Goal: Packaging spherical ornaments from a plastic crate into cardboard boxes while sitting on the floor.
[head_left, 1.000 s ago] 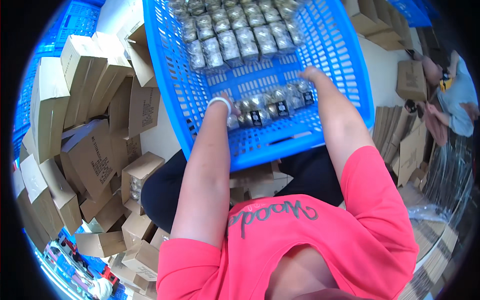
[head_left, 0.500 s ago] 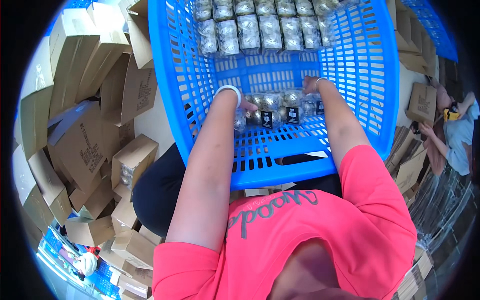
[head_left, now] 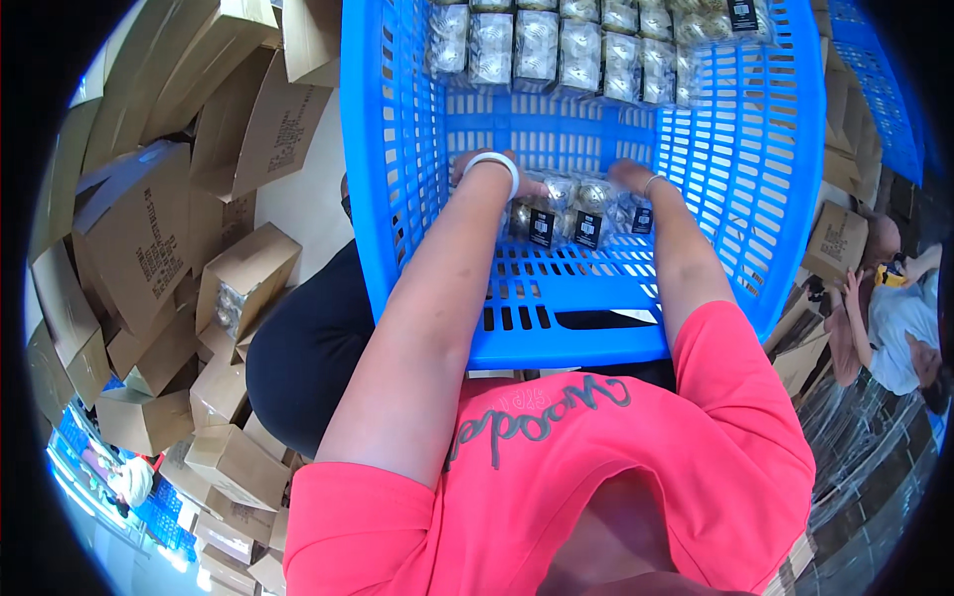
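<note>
A blue slatted plastic basket (head_left: 596, 350) stands in front of me, and both my arms reach into it. Near its front wall lies a short row of clear packs of gold-coloured balls (head_left: 558, 216), with black labels facing me. My left hand (head_left: 531, 187), with a white band at the wrist, is closed around the row's left end, its thumb lying on top. At the right end my right hand (head_left: 628, 177) is closed on the last pack, with its fingertips partly hidden. Further back, more packs of balls (head_left: 537, 48) stand in tight rows.
Open cardboard cartons (head_left: 139, 233) crowd the floor on the left; one carton (head_left: 248, 278) has clear packs inside. At the right another person (head_left: 889, 328) is beside a carton (head_left: 837, 241), near clear plastic sheeting (head_left: 845, 447). A blue crate (head_left: 874, 89) shows at the far right.
The view has shifted, so the basket appears further right. My left hand has come further over the left end of the pack row. The other person's hand has moved near the carton.
</note>
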Action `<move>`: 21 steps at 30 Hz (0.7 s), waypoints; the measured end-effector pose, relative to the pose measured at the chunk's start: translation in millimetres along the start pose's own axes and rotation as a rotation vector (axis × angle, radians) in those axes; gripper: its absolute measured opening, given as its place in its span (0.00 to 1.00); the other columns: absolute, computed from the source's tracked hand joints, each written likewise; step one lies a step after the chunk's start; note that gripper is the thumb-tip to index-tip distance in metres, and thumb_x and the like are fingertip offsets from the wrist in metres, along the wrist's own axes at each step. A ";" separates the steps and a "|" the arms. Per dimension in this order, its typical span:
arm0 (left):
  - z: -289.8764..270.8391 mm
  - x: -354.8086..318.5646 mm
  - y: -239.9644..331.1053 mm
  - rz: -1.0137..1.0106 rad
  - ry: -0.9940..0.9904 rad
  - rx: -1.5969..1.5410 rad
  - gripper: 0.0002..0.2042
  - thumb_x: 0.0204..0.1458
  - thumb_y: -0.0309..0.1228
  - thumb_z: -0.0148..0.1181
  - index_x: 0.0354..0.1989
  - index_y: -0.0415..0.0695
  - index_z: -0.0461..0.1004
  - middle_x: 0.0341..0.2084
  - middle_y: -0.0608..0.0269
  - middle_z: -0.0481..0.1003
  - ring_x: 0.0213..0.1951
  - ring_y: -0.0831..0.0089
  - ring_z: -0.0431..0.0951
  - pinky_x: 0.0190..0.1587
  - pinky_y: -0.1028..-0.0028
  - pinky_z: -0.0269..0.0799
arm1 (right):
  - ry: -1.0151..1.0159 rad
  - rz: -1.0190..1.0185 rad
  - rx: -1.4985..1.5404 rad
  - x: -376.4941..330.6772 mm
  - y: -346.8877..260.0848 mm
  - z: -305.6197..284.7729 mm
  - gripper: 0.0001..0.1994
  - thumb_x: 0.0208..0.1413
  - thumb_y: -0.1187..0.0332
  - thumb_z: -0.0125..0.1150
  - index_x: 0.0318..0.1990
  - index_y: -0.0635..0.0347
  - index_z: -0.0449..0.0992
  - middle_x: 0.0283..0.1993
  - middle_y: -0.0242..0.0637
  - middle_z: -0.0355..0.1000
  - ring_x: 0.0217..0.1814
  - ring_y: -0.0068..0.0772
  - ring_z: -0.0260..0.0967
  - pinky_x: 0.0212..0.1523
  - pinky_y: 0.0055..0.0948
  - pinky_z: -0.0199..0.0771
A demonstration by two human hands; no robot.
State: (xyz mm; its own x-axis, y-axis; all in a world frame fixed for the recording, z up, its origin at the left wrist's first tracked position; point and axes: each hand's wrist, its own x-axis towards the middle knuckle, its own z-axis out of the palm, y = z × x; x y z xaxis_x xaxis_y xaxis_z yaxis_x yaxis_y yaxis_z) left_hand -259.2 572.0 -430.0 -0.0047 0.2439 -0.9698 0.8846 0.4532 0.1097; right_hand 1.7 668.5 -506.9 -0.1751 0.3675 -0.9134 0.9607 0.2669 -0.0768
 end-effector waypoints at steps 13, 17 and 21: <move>0.8 33.1 -62.3 0.037 0.237 -0.861 0.48 0.35 0.60 0.57 0.58 0.33 0.51 0.58 0.44 0.53 0.60 0.55 0.54 0.58 0.65 0.51 | -0.673 0.062 0.686 -23.4 -53.8 -29.9 0.39 0.46 0.37 0.48 0.57 0.58 0.58 0.49 0.50 0.66 0.40 0.38 0.69 0.33 0.31 0.72; -9.0 22.0 -57.1 -0.066 0.238 -1.013 0.41 0.37 0.54 0.59 0.55 0.35 0.58 0.55 0.45 0.59 0.56 0.56 0.60 0.56 0.66 0.55 | -0.692 0.027 0.831 -34.7 -52.4 -9.7 0.40 0.47 0.35 0.42 0.60 0.56 0.52 0.60 0.49 0.55 0.60 0.46 0.55 0.49 0.48 0.63; 8.5 29.7 -58.7 -0.079 0.006 -1.029 0.38 0.38 0.50 0.60 0.56 0.39 0.58 0.56 0.46 0.57 0.56 0.56 0.59 0.56 0.61 0.54 | -0.726 0.017 0.966 -54.6 -59.6 1.3 0.43 0.45 0.31 0.35 0.60 0.55 0.53 0.63 0.45 0.51 0.62 0.52 0.50 0.56 0.55 0.52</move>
State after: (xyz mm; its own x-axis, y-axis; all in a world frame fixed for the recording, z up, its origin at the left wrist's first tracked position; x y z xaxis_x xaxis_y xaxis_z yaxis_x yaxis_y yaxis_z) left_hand -307.3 545.4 -467.1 -0.0508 0.1844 -0.9815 0.0549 0.9818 0.1816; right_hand -45.7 631.4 -452.9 -0.2964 -0.3048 -0.9051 0.7811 -0.6227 -0.0461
